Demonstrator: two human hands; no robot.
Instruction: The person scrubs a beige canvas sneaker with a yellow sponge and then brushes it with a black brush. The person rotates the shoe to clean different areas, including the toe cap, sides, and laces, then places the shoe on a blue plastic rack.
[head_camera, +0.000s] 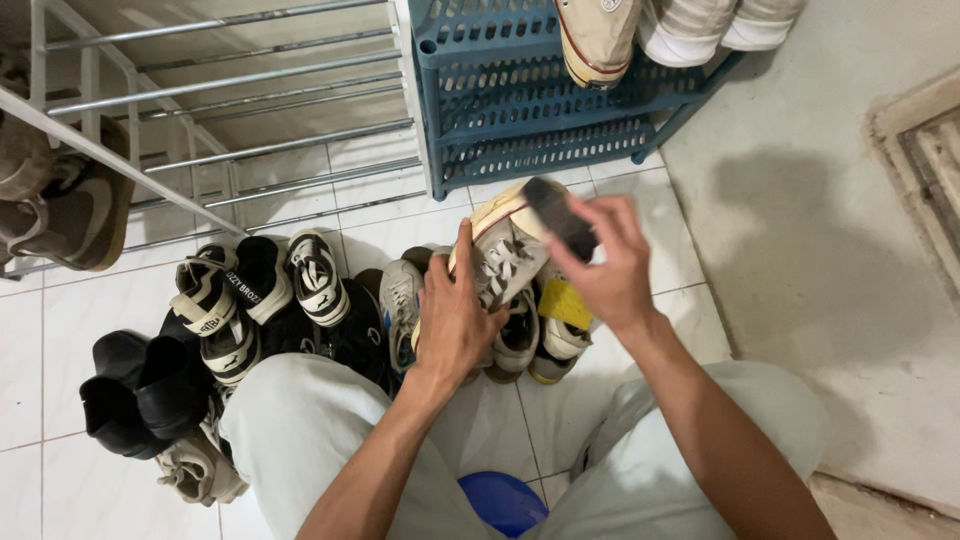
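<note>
My left hand (455, 320) grips a cream laced sneaker (502, 250) by its side and holds it above the floor. My right hand (605, 270) holds a dark brush (560, 215) against the sneaker's toe end. Under the lifted sneaker lie two more pale sneakers (520, 335), one of them with a yellow patch (566, 303). My knees in light trousers (300, 420) frame the bottom of the view.
A pile of black-and-white shoes (250, 300) and black shoes (135, 390) lies on the white tiles at left. A blue plastic shoe rack (530, 110) with pale shoes stands behind. A metal rack (220, 110) with a brown shoe is at far left. A blue stool (505, 500) is under me.
</note>
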